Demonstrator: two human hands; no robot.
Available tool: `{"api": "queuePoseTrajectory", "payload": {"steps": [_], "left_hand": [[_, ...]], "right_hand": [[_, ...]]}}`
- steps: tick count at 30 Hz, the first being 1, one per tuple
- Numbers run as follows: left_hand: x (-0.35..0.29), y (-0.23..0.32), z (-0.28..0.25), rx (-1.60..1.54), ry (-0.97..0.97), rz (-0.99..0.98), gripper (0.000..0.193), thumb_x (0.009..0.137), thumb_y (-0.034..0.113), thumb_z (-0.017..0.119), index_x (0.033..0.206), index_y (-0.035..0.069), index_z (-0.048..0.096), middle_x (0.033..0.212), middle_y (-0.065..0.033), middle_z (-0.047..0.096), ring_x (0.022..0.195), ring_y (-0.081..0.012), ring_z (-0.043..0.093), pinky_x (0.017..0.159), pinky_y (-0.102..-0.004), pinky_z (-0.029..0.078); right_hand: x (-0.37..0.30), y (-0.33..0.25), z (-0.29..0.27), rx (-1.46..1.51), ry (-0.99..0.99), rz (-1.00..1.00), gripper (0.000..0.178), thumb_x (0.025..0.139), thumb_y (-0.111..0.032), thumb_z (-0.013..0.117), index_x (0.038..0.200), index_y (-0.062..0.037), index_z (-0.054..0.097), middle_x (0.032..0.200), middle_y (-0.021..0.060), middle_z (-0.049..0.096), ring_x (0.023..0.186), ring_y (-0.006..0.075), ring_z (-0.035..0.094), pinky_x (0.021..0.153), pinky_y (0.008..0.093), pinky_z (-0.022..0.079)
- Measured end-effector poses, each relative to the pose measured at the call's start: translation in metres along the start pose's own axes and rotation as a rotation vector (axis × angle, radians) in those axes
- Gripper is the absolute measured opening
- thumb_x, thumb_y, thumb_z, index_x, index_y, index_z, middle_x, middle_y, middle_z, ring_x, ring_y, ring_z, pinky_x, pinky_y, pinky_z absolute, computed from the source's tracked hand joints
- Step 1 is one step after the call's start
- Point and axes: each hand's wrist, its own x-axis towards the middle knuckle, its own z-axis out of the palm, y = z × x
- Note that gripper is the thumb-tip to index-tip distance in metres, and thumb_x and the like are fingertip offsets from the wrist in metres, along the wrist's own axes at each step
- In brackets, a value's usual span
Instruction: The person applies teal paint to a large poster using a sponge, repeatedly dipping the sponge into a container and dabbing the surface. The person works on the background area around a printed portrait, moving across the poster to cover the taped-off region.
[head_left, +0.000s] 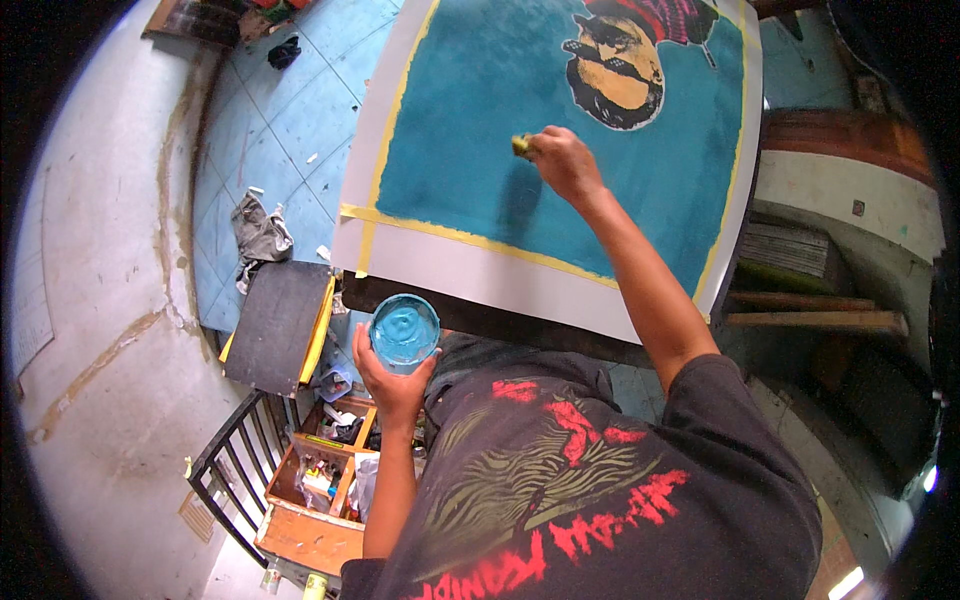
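My left hand [395, 385] is closed around a round tub of blue paint [404, 330], keeping it beside the near left corner of the painting. Between the fingers of my right hand [567, 165] is a small yellow-green sponge [522, 146]. It appears to hang above the teal background of the painting [460, 150], with a dark shadow on the surface below. An upside-down painted portrait [618, 75] in black, tan and red lies further up the sheet. Yellow masking tape [480, 240] frames the teal area, leaving a white border outside it.
A dark board [278, 325] with yellow edges stands at the left, near a crumpled grey cloth [262, 228] on blue floor tiles. Below is a wooden compartment box [315, 535] with small items, beside a black metal rack [235, 450]. Wooden planks [820, 320] lie at the right.
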Motion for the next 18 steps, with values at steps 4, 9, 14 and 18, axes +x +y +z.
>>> {"api": "queuePoseTrajectory", "payload": {"steps": [4,9,14,18], "left_hand": [[0.003,-0.002,0.004,-0.01,0.0,-0.002,0.106,0.06,0.035,0.092,0.142,0.0,0.035,0.145,-0.0236,0.037,0.137,-0.0403,0.035,0.113,-0.0497,0.03],[-0.001,-0.001,0.004,0.011,0.003,0.005,0.107,0.061,0.038,0.092,0.142,0.0,0.034,0.145,-0.0235,0.037,0.136,-0.0403,0.036,0.113,-0.0497,0.03],[-0.004,-0.003,0.007,0.01,0.003,0.017,0.106,0.061,0.039,0.092,0.142,0.0,0.035,0.145,-0.0233,0.037,0.136,-0.0402,0.036,0.113,-0.0497,0.031],[-0.005,0.0,0.006,-0.024,0.016,0.018,0.105,0.061,0.038,0.092,0.141,-0.001,0.036,0.145,-0.0236,0.038,0.135,-0.0402,0.037,0.112,-0.0493,0.031]], "right_hand": [[0.003,-0.013,0.008,-0.059,-0.017,-0.039,0.008,0.085,-0.012,0.064,0.086,-0.0046,0.068,0.09,0.0117,0.065,0.087,0.0336,0.063,0.076,0.0436,0.053],[-0.004,-0.017,0.004,0.027,0.038,-0.011,0.009,0.086,-0.012,0.064,0.087,-0.0051,0.069,0.088,0.0109,0.065,0.088,0.0322,0.063,0.077,0.0426,0.053],[-0.01,-0.015,0.004,-0.025,0.014,-0.045,0.009,0.085,-0.013,0.066,0.087,-0.0054,0.07,0.086,0.0108,0.065,0.086,0.0321,0.063,0.074,0.0421,0.053],[-0.034,-0.02,0.001,-0.001,-0.037,-0.033,0.005,0.082,-0.009,0.068,0.082,-0.0041,0.067,0.083,0.0108,0.063,0.085,0.0315,0.063,0.073,0.0422,0.052]]}}
